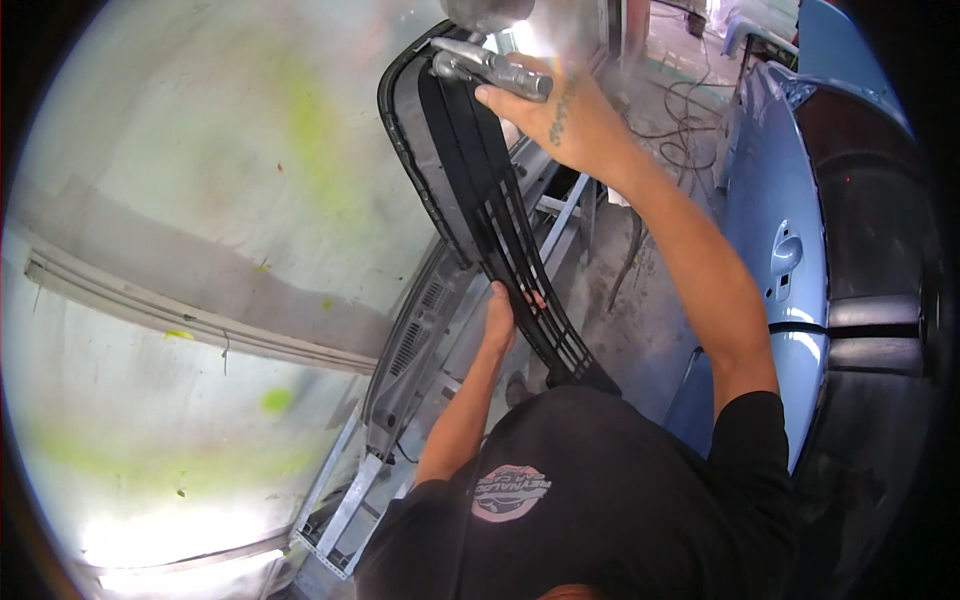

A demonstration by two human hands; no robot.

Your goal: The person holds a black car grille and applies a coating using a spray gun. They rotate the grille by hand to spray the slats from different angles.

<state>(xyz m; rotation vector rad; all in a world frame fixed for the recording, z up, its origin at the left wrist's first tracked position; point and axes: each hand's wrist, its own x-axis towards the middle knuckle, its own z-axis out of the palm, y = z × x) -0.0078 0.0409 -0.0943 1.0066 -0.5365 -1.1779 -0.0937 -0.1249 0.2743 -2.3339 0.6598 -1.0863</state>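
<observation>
A silver spray gun [505,76] is in my right hand [570,118], its fingers closed round it at the far end of a long black slatted car grille panel [497,215]. A rounded grey part, seemingly the gun's cup [487,10], shows above it at the top edge. With my left hand [503,312] I grip the grille panel lower down, thumb on one side and fingertips showing through on the other. The panel stands tilted, its near end close to my body. Its far end lies partly behind the gun.
A second, dark grey vented car panel [412,335] rests on a metal stand [340,505] at the left. Beyond it is a pale wall [200,150] with yellow-green paint marks. A blue car door [780,190] stands at the right. Hoses [688,125] lie on the floor.
</observation>
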